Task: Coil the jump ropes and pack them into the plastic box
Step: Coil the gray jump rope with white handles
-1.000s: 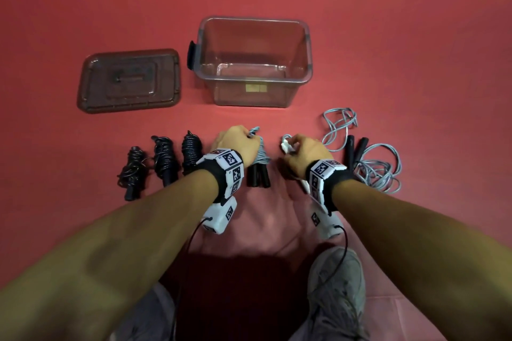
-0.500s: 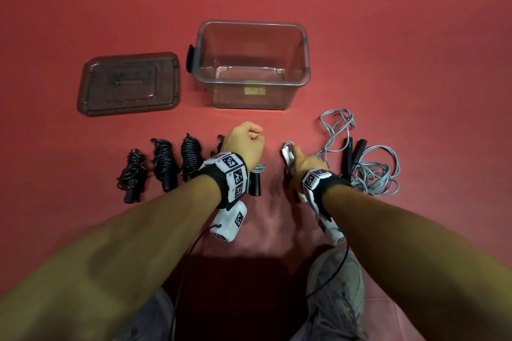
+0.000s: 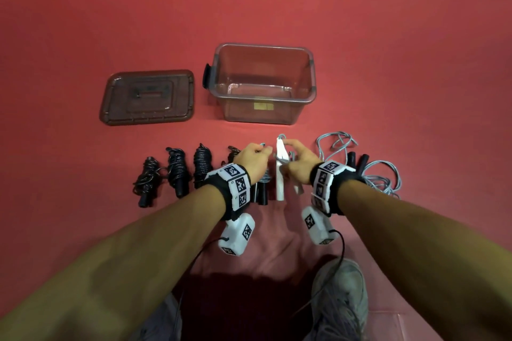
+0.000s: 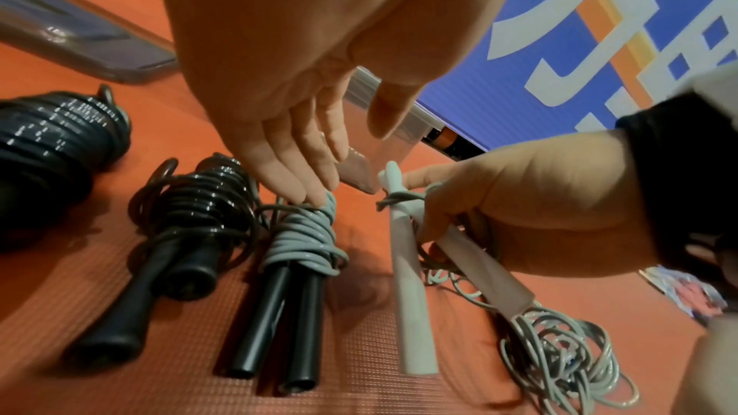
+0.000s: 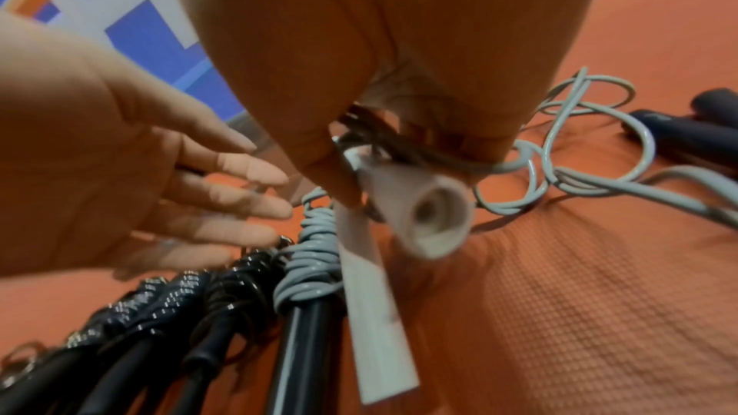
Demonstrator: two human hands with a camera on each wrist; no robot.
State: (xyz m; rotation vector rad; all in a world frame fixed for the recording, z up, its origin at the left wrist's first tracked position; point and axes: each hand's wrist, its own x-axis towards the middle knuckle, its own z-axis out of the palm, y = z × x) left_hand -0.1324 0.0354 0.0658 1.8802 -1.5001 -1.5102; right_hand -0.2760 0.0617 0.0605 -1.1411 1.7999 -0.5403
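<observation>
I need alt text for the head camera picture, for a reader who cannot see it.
On a red mat, the right hand grips the white handles of a jump rope, while the open left hand touches a coiled grey rope. Behind stand an empty plastic box, its lid beside it, with coiled black ropes left.

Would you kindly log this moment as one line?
left hand: open, touching coiled grey rope | right hand: gripping white-handled rope | clear plastic box: empty
</observation>
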